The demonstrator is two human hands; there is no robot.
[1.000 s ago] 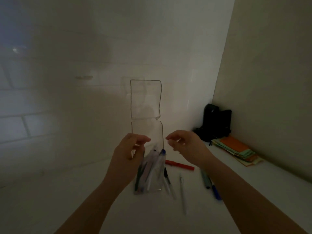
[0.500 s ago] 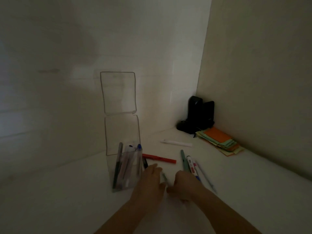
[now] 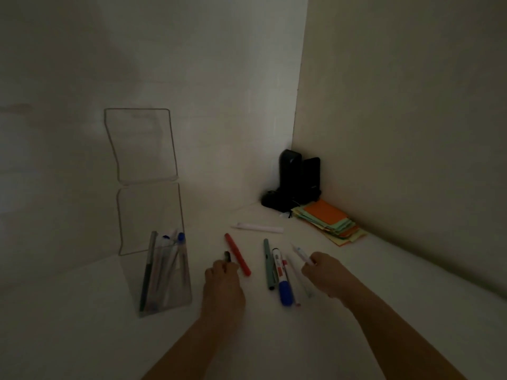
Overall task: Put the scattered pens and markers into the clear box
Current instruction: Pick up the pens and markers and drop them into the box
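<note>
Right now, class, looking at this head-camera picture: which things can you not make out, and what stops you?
- Pens in the clear box: exact count unclear; they overlap in dim light.
- Dark pen at the left hand: mostly hidden by the fingers.
- Right hand: grip on the white pen hidden by knuckles.
- Black device in the corner: too dark to identify.
- Marker label: too small to read.

perhaps a home desk corner, sticky notes (image 3: 327, 219), pens (image 3: 236, 253)
</note>
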